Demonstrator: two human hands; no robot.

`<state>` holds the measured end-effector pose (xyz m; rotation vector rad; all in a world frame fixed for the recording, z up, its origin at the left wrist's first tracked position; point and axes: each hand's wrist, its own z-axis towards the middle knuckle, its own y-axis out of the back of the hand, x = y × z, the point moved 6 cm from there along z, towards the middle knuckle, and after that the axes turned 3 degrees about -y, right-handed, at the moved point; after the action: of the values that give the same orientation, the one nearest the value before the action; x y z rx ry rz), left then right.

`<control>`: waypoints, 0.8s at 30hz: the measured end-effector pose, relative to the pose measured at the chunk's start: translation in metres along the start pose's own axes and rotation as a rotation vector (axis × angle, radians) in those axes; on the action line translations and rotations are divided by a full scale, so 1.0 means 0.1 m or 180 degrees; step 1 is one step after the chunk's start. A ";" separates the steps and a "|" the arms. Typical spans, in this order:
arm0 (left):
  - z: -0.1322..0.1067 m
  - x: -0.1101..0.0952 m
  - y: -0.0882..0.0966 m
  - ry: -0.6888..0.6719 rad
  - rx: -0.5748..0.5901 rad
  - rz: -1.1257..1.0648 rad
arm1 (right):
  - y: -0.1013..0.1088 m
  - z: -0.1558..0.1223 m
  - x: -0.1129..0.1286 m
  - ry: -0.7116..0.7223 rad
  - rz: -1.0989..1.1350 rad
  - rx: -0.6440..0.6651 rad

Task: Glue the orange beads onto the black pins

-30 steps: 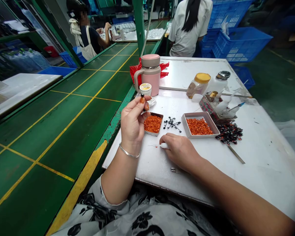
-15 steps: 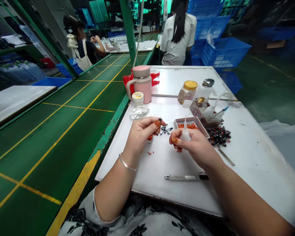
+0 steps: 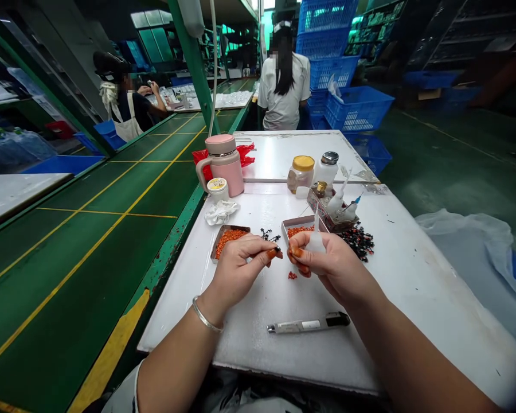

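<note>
My left hand (image 3: 241, 264) is closed, pinching a small black piece (image 3: 277, 249) between thumb and forefinger. Just to its right, my right hand (image 3: 341, 261) is wrapped round a translucent white squeeze bottle (image 3: 316, 242), its thin nozzle pointing up. The right thumb and forefinger meet at the tips; whether they also pinch something tiny I cannot tell. Both hands have orange-brown stained fingertips. Behind them lie small black stemmed pieces (image 3: 269, 235) and two shallow boxes of orange bits, a left box (image 3: 214, 252) and a right box (image 3: 303, 220). Several red-orange bits (image 3: 292, 275) lie between my hands on the white table (image 3: 241, 338).
A utility knife (image 3: 308, 326) lies in front of me. Black-and-red pieces (image 3: 361, 241) are heaped at right, by a tray of bottles (image 3: 333, 215). A pink mug (image 3: 227, 172) and yellow-lidded jar (image 3: 301, 175) stand behind. A green conveyor (image 3: 90, 252) runs left; two people sit further off.
The view has shifted, so the table appears lower and further left. My left fingertips are nearer my right hand, and the left box of orange bits shows more. Both hands keep their hold.
</note>
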<state>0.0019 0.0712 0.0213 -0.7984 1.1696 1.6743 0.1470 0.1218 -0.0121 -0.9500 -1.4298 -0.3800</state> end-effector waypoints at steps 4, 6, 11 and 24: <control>-0.01 0.03 -0.01 0.0230 0.0048 -0.0320 | 0.02 0.01 0.01 0.0089 -0.0176 -0.0090; -0.01 0.04 -0.02 0.0308 0.0086 -0.0501 | 0.01 0.01 0.03 0.0070 -0.0326 -0.0112; -0.01 0.03 -0.10 0.0205 0.0334 -0.0670 | -0.04 0.00 0.12 0.0162 -0.0965 -0.0172; -0.02 0.14 -0.18 0.0378 0.0191 -0.0738 | 0.03 0.20 -0.23 -0.0166 -0.0323 0.0174</control>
<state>0.0129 0.0764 0.0020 -0.9678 1.1548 1.4115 0.1322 0.1314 -0.0369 -0.8508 -1.5323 -0.3916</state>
